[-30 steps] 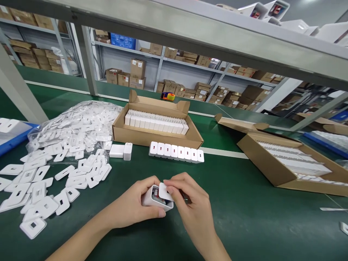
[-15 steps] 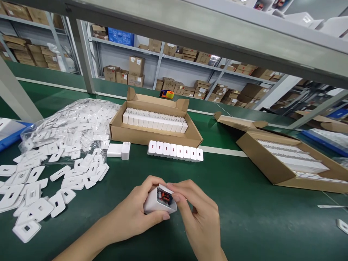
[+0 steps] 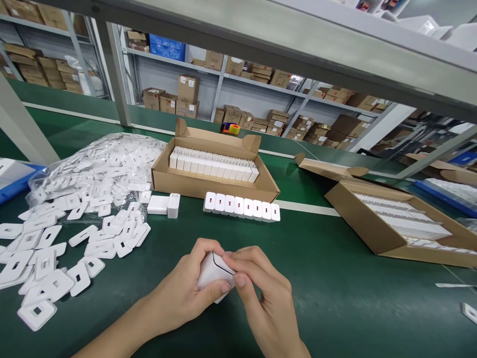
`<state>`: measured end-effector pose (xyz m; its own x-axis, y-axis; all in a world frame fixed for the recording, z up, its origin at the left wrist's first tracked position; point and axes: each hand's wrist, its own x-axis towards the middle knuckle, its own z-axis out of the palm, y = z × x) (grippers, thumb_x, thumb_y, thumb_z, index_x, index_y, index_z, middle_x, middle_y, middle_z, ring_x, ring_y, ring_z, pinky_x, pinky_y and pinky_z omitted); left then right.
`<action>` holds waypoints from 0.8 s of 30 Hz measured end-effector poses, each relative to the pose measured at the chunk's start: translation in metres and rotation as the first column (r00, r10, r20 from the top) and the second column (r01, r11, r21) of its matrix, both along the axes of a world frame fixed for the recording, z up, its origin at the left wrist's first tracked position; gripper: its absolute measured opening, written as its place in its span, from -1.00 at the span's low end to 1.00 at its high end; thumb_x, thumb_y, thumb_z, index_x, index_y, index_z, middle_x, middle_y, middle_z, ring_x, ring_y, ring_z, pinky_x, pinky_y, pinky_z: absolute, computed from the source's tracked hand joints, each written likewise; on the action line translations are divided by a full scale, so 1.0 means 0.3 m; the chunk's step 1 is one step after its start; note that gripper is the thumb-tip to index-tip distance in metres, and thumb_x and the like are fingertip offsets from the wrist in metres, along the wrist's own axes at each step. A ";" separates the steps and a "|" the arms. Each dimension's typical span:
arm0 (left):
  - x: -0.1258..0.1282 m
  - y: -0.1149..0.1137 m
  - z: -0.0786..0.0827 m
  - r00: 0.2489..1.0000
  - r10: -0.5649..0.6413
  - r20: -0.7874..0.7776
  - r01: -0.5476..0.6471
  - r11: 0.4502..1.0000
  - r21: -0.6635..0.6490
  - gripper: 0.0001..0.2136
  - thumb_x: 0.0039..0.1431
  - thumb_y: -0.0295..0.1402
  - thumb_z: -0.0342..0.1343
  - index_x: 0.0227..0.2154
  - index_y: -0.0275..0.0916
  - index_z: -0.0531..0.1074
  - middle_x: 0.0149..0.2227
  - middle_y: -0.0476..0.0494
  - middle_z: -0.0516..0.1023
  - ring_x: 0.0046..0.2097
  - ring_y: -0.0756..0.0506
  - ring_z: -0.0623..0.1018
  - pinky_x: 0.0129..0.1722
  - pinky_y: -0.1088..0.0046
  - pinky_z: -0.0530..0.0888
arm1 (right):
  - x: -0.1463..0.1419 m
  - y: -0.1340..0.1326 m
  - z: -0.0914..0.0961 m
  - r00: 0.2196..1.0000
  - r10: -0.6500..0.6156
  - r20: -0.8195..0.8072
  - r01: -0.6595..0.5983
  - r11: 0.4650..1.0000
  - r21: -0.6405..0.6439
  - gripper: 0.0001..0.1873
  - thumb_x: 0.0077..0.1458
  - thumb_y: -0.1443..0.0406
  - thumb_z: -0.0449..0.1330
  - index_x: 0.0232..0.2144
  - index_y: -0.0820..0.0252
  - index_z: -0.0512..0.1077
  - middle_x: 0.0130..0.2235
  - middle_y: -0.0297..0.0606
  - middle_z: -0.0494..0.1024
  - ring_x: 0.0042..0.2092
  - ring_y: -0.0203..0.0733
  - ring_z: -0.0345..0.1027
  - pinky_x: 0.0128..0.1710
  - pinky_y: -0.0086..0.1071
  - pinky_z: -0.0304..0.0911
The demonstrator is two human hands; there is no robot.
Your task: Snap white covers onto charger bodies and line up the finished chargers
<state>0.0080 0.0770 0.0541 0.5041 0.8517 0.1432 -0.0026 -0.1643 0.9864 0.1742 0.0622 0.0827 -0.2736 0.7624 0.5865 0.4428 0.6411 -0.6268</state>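
Observation:
My left hand (image 3: 186, 286) is closed around a white charger housing (image 3: 210, 273), thumb on the near side and fingers over the far side. At its right end sits a white cover plate (image 3: 222, 262), with a dark gap line between plate and housing. My right hand (image 3: 263, 293) pinches this plate, fingertips and thumb covering most of it. Beyond my hands, a row of several white chargers (image 3: 238, 206) faces me with slots showing. Two more white chargers (image 3: 173, 205) stand to the left of that row. Loose cover plates (image 3: 54, 286) lie scattered at the left.
A clear plastic bag (image 3: 97, 169) full of cover plates lies at back left. An open cardboard box (image 3: 208, 186) with rows of chargers stands behind the row. Another open box (image 3: 367, 219) is tilted at right. A metal beam (image 3: 261, 42) crosses overhead.
The orange and dark parts inside the housing no longer show; the cover plate now lies over that end. My hands have turned the housing slightly, and the right fingers have moved in closer.

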 end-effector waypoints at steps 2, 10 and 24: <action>-0.001 0.000 -0.007 1.000 0.029 0.004 -0.030 0.999 0.020 -0.80 0.28 -0.22 0.03 -0.14 -0.10 0.15 -0.38 0.04 0.40 -0.45 -0.01 0.36 -0.48 0.51 0.27 | -0.005 -0.008 -0.009 0.999 0.006 0.043 -0.007 0.999 0.032 -0.72 0.23 0.42 0.07 -0.05 0.13 0.44 -0.22 -0.23 0.48 -0.14 -0.21 0.35 -0.21 -0.36 0.39; 0.012 -0.006 -0.025 0.976 0.153 0.156 -0.143 0.987 -0.075 -0.75 0.26 -0.09 0.03 -0.20 -0.10 0.14 -0.39 0.05 0.28 -0.42 -0.04 0.41 -0.47 0.47 0.32 | -0.025 -0.036 -0.070 0.963 -0.058 0.262 0.025 0.991 0.129 -0.46 0.17 0.41 0.16 0.17 0.31 0.13 0.02 -0.03 0.33 0.08 -0.08 0.21 0.00 -0.24 0.35; -0.005 0.039 0.033 0.966 0.052 0.251 0.033 0.946 -0.322 -0.62 0.22 0.03 0.01 -0.27 -0.22 0.40 -0.34 -0.03 0.38 -0.27 -0.06 0.37 -0.25 0.46 0.38 | 0.024 0.050 -0.066 0.853 -0.304 0.425 -0.081 0.726 0.683 -0.74 0.08 0.56 0.18 -0.14 0.39 0.41 -0.18 -0.04 0.55 -0.09 -0.07 0.34 -0.16 -0.18 0.37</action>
<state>0.0064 0.0887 0.0640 0.4787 0.8778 -0.0171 -0.2591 0.1598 0.9525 0.1814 0.0772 0.0628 -0.5979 0.2745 0.7531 0.6488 0.7174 0.2536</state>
